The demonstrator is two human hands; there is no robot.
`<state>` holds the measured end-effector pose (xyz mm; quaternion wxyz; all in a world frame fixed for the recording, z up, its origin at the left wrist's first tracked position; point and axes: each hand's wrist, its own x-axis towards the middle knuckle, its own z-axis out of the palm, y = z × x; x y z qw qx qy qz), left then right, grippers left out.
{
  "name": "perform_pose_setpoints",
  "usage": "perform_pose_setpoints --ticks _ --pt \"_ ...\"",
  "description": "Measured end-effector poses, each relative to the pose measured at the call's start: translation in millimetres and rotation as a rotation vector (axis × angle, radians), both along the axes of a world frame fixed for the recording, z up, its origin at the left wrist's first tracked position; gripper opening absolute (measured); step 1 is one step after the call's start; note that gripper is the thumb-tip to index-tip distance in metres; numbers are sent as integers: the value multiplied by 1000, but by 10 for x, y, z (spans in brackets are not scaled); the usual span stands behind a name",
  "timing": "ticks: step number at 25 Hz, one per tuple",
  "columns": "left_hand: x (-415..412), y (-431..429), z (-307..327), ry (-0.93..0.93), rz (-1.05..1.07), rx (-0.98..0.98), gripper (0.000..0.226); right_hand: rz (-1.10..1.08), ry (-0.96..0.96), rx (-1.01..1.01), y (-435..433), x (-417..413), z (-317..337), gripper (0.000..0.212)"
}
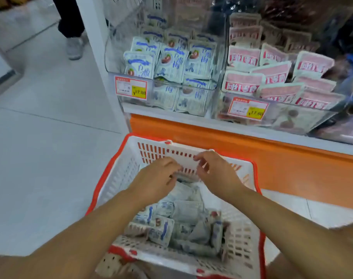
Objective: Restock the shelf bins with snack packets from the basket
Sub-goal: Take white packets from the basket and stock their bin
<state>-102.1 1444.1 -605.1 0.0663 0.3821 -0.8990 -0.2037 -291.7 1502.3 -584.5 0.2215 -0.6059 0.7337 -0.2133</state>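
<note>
Two hands, left hand (157, 179) and right hand (217, 172), both pinching snack packets (184, 177) inside the basket (151, 151); best squared, lifted clear of its rim, toward the blue-packet bin (129, 105) above.

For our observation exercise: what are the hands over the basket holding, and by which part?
The left hand and right hand appear to pinch one pale snack packet by its opposite ends; blur hides detail.

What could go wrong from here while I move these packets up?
The blue-packet bin is already heaped above its front lip, so added blue-and-white packets may slide out. The pink-packet bin sits right beside it, so a packet could land in the wrong one. A big handful from the basket might spill.
</note>
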Motion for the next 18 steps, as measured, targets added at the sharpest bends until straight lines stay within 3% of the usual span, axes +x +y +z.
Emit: perform_pose_setpoints --ticks 2,4,7,10,11,13,15,18 --pt "11 185 -440 -184 -48 255 41 114 61 592 178 -149 -531 39" --pt "7 340 -783 -242 -36 453 42 215 73 906 360 -242 -885 51" --pt "4 494 -1126 -296 -1 641 43 384 273 936 553 -152 -1258 56" --pt "-36 525 -1204 -282 44 725 42 493 536 835 655 -18 -1427 45" --pt "-51 512 -1191 -256 80 756 42 493 539 773 635 -28 -1444 36" --pt "-77 491 -1133 -176 188 820 40 315 275 658 548 -80 -1360 13" --pt "-107 456 -1032 -31 434 964 48 43 -116 554 421 -135 -1198 32" --pt "-157 434 -881 348 850 1487 73 -173 -537 289 310 -142 -934 31"
